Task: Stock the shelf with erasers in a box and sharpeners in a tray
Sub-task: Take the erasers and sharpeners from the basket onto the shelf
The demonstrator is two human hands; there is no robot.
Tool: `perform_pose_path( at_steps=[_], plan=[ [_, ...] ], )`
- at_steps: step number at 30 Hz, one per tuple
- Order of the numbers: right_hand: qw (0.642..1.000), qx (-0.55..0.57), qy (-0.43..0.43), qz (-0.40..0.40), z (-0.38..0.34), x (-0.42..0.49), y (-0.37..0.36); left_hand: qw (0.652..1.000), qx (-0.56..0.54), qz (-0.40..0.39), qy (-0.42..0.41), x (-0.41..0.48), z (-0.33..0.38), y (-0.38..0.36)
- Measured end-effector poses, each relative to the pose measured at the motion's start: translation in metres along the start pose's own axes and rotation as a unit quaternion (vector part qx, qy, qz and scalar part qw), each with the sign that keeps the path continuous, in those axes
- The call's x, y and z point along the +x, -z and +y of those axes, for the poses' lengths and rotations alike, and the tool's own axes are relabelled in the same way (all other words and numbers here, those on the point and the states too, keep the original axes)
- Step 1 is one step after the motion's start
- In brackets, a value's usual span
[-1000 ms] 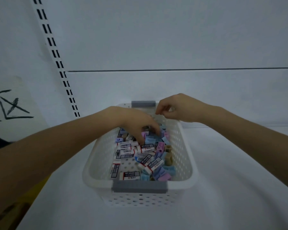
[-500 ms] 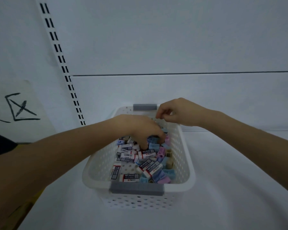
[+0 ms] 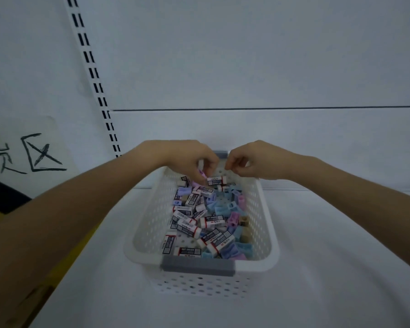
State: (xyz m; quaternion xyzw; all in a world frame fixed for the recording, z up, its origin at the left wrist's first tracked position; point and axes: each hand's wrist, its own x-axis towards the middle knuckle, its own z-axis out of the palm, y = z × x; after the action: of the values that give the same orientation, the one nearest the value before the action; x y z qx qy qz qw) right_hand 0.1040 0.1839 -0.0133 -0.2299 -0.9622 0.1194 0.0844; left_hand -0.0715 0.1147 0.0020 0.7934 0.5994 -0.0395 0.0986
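Observation:
A white perforated basket (image 3: 268, 223) with grey handles stands on the white shelf. It holds several white sleeved erasers (image 3: 212, 221) on the left and pastel sharpeners (image 3: 224, 208) on the right. My left hand (image 3: 187, 159) hovers over the basket's far end and pinches a white eraser (image 3: 217, 180) at its fingertips. A purple piece (image 3: 201, 173) shows under its fingers. My right hand (image 3: 253, 162) hangs beside it over the far rim, fingers curled. Nothing shows inside that hand.
The shelf surface (image 3: 329, 268) spreads white around the basket. The white back panel (image 3: 246, 67) rises right behind it, with a slotted upright (image 3: 97, 91) at the left. A hand-lettered paper sign (image 3: 29, 152) hangs at far left, with something yellow (image 3: 0, 216) below it.
My left hand has risen out of the pile toward the far rim, with an eraser at its fingertips. My right hand has stayed curled at the far rim. The view has tilted down slightly.

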Motion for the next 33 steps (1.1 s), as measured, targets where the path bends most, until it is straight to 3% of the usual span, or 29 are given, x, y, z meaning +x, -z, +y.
perform_pose_path(
  at_steps=[5, 10, 20, 28, 33],
  plan=[
    [1.0, -0.001, 0.01, 0.001, -0.001, 0.001, 0.0, 0.995, -0.059, -0.073, -0.044, 0.006, 0.016, -0.014],
    [0.999, 0.032, 0.013, 0.03, 0.002, -0.001, -0.004, 0.982, -0.041, -0.17, -0.074, 0.017, 0.026, -0.032],
    [0.998, 0.051, 0.014, 0.032, 0.004, 0.0, -0.006, 0.989, -0.038, -0.086, -0.116, 0.015, 0.028, -0.045],
    [0.998, 0.051, 0.01, 0.037, 0.003, -0.003, -0.006, 0.985, -0.09, -0.104, -0.104, 0.014, 0.03, -0.046],
    [0.998, 0.053, 0.004, 0.037, 0.002, -0.003, -0.006, 0.987, -0.055, -0.109, -0.105, 0.019, 0.035, -0.048]
  ],
)
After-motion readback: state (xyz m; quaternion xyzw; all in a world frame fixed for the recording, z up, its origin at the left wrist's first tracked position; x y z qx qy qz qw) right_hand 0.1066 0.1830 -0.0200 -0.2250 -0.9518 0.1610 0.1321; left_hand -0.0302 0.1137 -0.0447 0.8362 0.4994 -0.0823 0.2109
